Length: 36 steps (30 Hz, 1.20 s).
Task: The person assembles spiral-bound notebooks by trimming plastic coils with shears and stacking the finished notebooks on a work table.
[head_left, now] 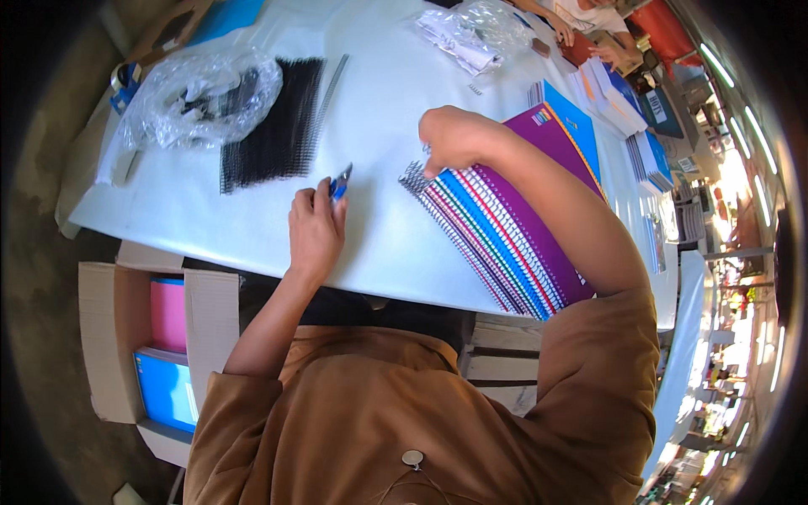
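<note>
Blue-handled pliers (pixel 339 185) are held in my left hand (pixel 316 223), their metal jaws pointing up and away above the table. My right hand (pixel 454 141) is closed at the far left corner of a stack of spiral notebooks (pixel 513 227), by the protruding wire coil ends (pixel 412 178). What its curled fingers grip is hidden. The notebooks lie slanted and fanned, bindings toward the left, with a purple cover (pixel 547 156) on top and a blue cover (pixel 582 139) beyond it.
Black wire coils (pixel 290 122) lie at the left beside a clear plastic bag (pixel 206 97). More plastic (pixel 471 38) sits at the far side, near another person's hands (pixel 619 55). Books (pixel 610 97) are piled at right. A cardboard box (pixel 210 320) with notebooks stands below the table's left edge.
</note>
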Each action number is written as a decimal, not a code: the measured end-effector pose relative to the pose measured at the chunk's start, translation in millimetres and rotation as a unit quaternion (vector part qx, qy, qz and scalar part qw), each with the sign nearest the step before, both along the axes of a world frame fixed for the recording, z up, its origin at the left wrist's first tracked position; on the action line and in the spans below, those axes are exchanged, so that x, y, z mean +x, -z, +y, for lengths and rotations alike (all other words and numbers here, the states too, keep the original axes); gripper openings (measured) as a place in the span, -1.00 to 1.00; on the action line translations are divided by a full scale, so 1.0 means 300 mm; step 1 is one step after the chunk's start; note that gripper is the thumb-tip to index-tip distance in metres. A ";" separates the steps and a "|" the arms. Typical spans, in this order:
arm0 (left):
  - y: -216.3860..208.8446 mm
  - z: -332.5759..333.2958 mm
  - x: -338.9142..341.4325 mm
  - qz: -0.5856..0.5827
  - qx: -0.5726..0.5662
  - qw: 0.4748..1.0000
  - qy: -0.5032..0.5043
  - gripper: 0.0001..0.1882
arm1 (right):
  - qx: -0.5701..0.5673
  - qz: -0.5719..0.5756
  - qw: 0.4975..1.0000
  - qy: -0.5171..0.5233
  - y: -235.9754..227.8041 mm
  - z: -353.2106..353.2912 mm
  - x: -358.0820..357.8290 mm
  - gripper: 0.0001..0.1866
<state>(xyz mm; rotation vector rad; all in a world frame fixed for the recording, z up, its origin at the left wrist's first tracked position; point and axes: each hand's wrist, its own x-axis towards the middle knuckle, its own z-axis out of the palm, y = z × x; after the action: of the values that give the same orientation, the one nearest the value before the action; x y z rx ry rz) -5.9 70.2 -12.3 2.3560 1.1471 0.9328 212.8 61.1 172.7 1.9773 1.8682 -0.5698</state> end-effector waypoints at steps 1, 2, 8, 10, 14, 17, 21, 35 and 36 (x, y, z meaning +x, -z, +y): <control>-0.067 -0.010 0.012 -0.100 -0.135 0.986 0.004 -0.60 | -0.007 -0.006 1.000 -0.002 0.012 0.000 0.016 -0.53; -0.110 -0.019 0.025 -0.108 -0.139 0.984 0.001 -0.60 | -0.011 0.063 0.998 0.016 0.008 0.002 0.033 -0.59; -0.272 -0.142 0.117 -0.396 -0.796 0.365 0.278 -0.49 | -0.054 0.074 0.995 0.034 -0.019 0.028 0.025 -0.68; -0.254 -0.146 0.143 -0.387 -0.809 0.329 0.295 -0.49 | -0.076 0.160 0.981 0.082 -0.035 0.028 0.023 -0.73; -0.265 -0.182 0.139 -0.382 -0.829 0.263 0.313 -0.47 | -0.101 0.205 0.971 0.066 -0.060 0.007 0.021 -0.77; -0.290 -0.211 0.126 -0.332 -0.824 0.311 0.337 -0.44 | -0.086 0.237 0.966 0.055 -0.055 -0.014 0.023 -0.79; -0.279 -0.206 0.159 -0.326 -0.832 0.319 0.316 -0.43 | -0.080 0.248 0.961 0.093 -0.033 -0.013 0.037 -0.77; -0.273 -0.171 0.183 -0.316 -0.820 0.361 0.311 -0.55 | 0.016 0.261 0.963 0.058 -0.015 -0.036 0.053 -0.75; -0.255 -0.169 0.184 -0.314 -0.821 0.362 0.310 -0.55 | 0.022 0.260 0.964 0.055 -0.013 -0.038 0.053 -0.75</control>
<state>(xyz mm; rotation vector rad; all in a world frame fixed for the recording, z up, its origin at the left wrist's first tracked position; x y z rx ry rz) 49.3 19.6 64.1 0.3554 0.2085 -0.0160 228.8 49.6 176.8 2.1147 2.0753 -1.1850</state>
